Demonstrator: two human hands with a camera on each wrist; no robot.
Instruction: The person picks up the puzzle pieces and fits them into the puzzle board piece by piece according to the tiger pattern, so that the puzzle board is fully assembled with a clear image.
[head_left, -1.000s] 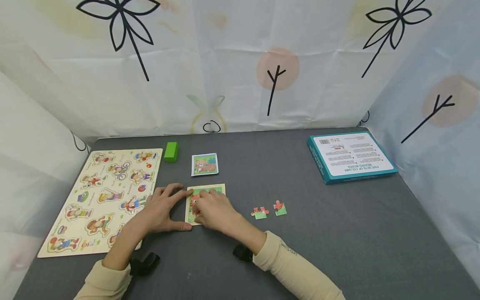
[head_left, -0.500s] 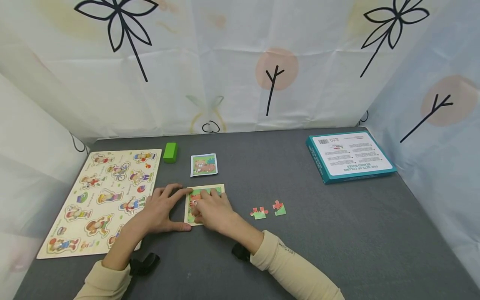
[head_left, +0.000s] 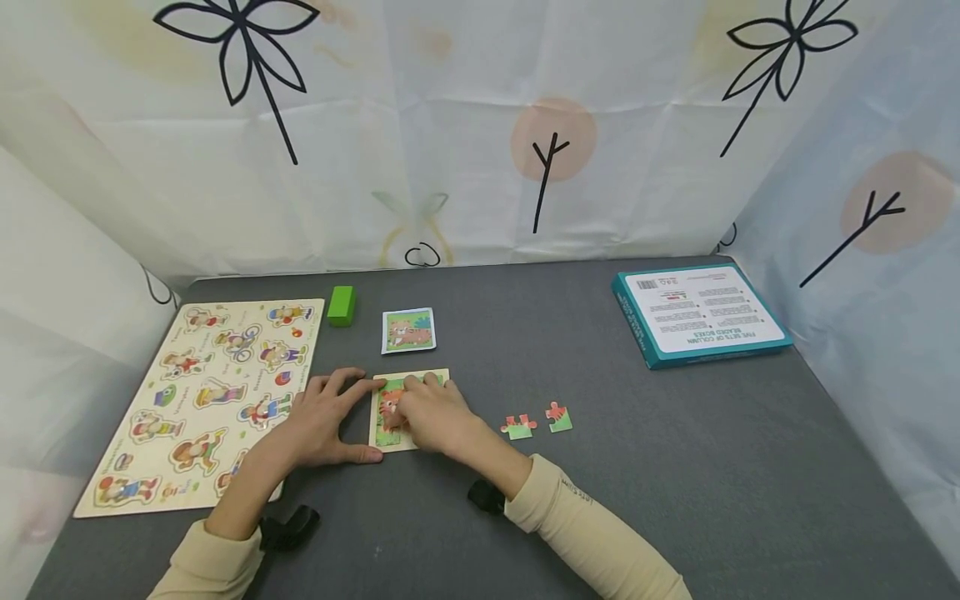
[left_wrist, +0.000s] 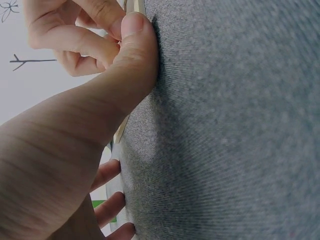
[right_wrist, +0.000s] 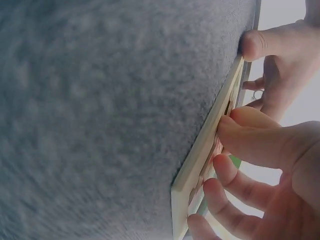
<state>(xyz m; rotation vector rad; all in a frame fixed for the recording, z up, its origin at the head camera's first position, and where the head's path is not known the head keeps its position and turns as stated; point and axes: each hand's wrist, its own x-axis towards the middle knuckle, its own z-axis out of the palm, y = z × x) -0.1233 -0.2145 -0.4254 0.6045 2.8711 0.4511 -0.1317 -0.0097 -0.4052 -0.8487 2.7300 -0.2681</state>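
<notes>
In the head view a small pale-framed jigsaw tray (head_left: 444, 377) lies between my hands, with green and orange-red pieces set in it. My left hand (head_left: 318, 425) is spread at its left side, index fingertip at the upper left corner and thumb at the lower left. My right hand (head_left: 431, 417) lies over the tray and hides much of it. In the right wrist view its thumb and index finger (right_wrist: 235, 145) touch the puzzle surface, tips close together; whether they pinch a piece is hidden. Two loose jigsaw pieces (head_left: 518, 427) with red knobs lie to the right.
A large wooden board (head_left: 165, 458) with cartoon figures lies left, partly under my left forearm. Behind the tray are a green block (head_left: 341, 306) and a square picture card or stack (head_left: 408, 331). A teal box (head_left: 712, 308) sits far right. White cloth hangs around the table.
My right hand has shifted slightly over the tray, its fingers changing position and showing more of an orange-red piece. The left hand, tray and loose pieces stay in place.
</notes>
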